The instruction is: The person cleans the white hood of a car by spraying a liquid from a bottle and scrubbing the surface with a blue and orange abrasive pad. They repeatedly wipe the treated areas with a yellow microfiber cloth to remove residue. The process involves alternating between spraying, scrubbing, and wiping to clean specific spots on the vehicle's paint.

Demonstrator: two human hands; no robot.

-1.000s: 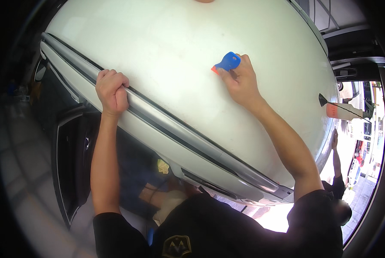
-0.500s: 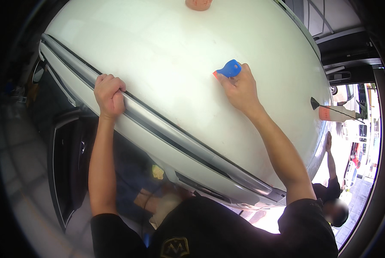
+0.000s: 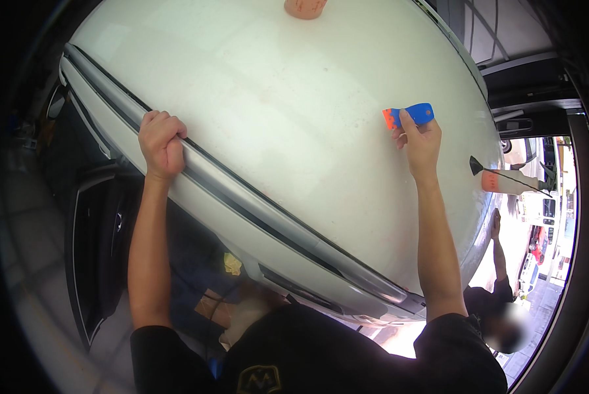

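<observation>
Under me lies the pale car roof [image 3: 261, 92], with a silver roof rail [image 3: 261, 190] running along its near edge. My left hand [image 3: 163, 141] is closed around the rail. Farther right, over the roof, my right hand [image 3: 424, 148] pinches a small blue scraper [image 3: 418, 113]. Its handle, with a hole near the end, points right; the orange-red edge at its other end points left. Thumb and fingers hold its middle, and I cannot tell whether the edge touches the roof. Faint smudges and small specks mark the roof surface.
A reddish container [image 3: 305, 8] stands on the roof at the top. To the right are a black antenna [image 3: 476, 165] and a white-and-orange bottle [image 3: 512, 182]. Another person [image 3: 498, 305] is at the lower right, a hand on the car. An open car door [image 3: 100, 243] hangs at the lower left.
My right hand has moved right across the roof with the scraper, which now lies more level with its edge to the left. My left hand stays on the rail.
</observation>
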